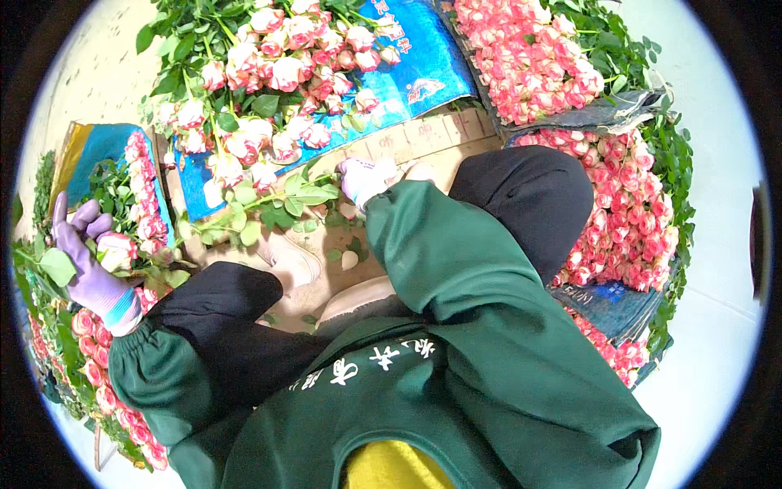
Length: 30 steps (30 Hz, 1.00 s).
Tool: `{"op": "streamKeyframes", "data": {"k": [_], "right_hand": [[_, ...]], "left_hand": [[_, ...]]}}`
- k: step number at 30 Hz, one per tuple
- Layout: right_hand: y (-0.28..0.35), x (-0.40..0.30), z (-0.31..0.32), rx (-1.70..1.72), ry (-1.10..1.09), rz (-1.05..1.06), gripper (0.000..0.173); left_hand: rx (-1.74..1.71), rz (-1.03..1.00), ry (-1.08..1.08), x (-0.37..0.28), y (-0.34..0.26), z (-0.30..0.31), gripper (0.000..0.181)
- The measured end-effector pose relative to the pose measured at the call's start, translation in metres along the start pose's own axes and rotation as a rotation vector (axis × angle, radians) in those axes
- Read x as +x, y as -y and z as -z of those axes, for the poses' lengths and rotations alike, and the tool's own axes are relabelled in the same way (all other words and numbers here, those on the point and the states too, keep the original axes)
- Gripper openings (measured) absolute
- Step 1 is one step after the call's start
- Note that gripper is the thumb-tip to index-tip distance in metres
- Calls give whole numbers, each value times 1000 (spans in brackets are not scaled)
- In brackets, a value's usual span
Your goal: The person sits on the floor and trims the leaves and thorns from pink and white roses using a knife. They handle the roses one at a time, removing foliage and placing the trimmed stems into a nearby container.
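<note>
My right hand (pixel 365 178), in a pale glove, is closed around the end of a leafy rose stem (pixel 269 198). The stem runs leftward over the floor and my boot (pixel 290 263). Over at the far left, my left hand (pixel 88 269) in a purple glove has its fingers raised and spread. Just beside its palm is a pink-edged white rose bloom (pixel 117 250), and a green leaf (pixel 58 267) overlaps the hand. The bloom appears to lie in line with the stem, though leaves hide the join.
Loose roses (pixel 287 67) lie ahead on a blue printed sheet (pixel 437 67). A cardboard strip with markings (pixel 421 134) edges it. Packed rose bundles in dark wrapping (pixel 617 208) stand at the right. Another wrapped bundle (pixel 143 183) and more roses (pixel 98 367) are at the left.
</note>
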State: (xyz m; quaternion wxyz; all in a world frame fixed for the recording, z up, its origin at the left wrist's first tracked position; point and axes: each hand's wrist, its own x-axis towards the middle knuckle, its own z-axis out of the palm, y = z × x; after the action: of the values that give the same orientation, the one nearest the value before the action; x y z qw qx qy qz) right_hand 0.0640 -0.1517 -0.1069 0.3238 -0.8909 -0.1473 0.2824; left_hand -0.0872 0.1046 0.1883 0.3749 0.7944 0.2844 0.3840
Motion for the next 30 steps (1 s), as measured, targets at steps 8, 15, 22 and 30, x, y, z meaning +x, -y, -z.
{"op": "streamKeyframes", "data": {"k": [8,15,22,30], "right_hand": [[104,-57,91,663,300,172,19],[190,-98,166,825,290,442,20],[164,-104,154,563,304,547,29],[101,-87,116,547,217,752,37]], "left_hand": [[-222,37,318,-26,-42,14,54],[-483,385,571,-78,-56,-43,36],[-486,390,587,-137,-32,-96,31],[2,389,645,-173,-9,-123,48]]}}
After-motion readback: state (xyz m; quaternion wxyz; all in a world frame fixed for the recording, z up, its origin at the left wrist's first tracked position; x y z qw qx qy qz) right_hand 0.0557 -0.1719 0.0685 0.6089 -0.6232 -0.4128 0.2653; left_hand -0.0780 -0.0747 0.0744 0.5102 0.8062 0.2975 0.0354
